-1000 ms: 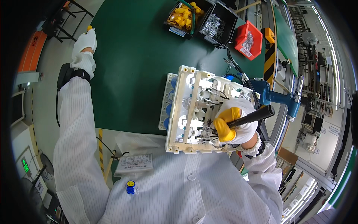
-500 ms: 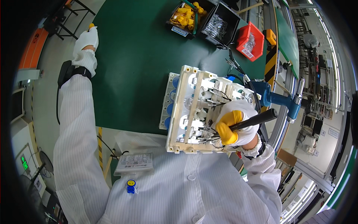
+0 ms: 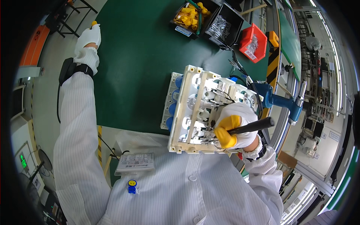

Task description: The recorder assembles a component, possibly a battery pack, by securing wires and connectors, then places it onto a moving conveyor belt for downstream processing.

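My right hand (image 3: 237, 125), in a white glove with yellow fingertips, is closed around a black-handled tool (image 3: 258, 125). The handle slants up to the right, and its working end is hidden under the fingers. That hand is over a white plastic fixture (image 3: 196, 108) with metal clips, thin black wires and round clear parts. Under the fixture's left side, a second white panel with blue discs (image 3: 172, 109) sticks out. My left hand (image 3: 89, 36), gloved alike, rests at the far left edge of the green table (image 3: 129, 75). One yellow fingertip points forward; nothing shows in that hand.
At the back stand a black bin of yellow caps (image 3: 191, 18), a black bin of metal pins (image 3: 219, 28) and a red bin (image 3: 253, 44) of small metal parts. A blue clamp-like tool (image 3: 277, 98) and a cable bundle (image 3: 240, 63) lie right of the fixture.
My right hand has shifted slightly to the left and down with the black-handled tool, whose handle end has dropped a little. My left hand is almost unmoved.
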